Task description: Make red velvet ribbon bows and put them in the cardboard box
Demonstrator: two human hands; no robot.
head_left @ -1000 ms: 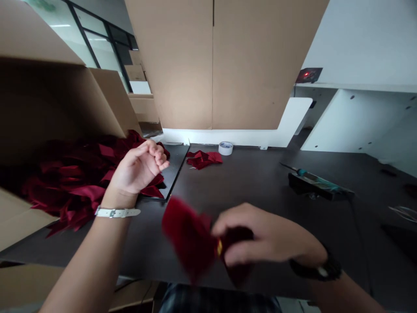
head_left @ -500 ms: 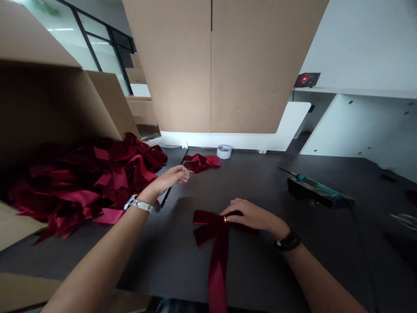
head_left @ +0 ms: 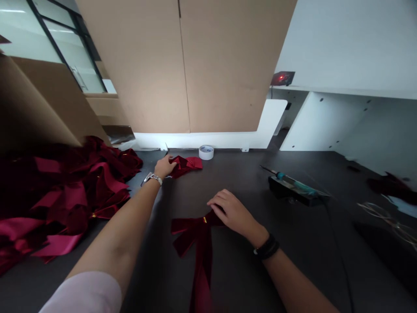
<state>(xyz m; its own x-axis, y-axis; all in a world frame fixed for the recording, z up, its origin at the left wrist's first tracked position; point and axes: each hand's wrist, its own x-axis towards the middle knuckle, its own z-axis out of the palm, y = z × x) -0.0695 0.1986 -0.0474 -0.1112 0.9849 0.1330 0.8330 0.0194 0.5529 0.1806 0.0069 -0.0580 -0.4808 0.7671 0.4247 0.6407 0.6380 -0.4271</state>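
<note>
My left hand [head_left: 164, 167] reaches to the back of the dark table, its fingers bent down at the left end of a small heap of red ribbon [head_left: 189, 164]. Its fingertips are partly hidden, so I cannot tell whether they grip anything. My right hand [head_left: 228, 208] is above the right loops of a dark red velvet bow [head_left: 187, 224], fingers apart and holding nothing. The bow lies flat with a gold band at its centre, and its long tails hang toward the front edge.
Many red bows [head_left: 74, 191] spill from a cardboard box [head_left: 48, 95] at the left. A tape roll [head_left: 206, 152] stands at the back. A soldering iron [head_left: 293, 182] rests on a black holder at the right, beside loose cables [head_left: 391, 221].
My left hand has moved back to the small ribbon heap. My right hand has let go of the bow's centre and lifted slightly. The view has shifted to the right.
</note>
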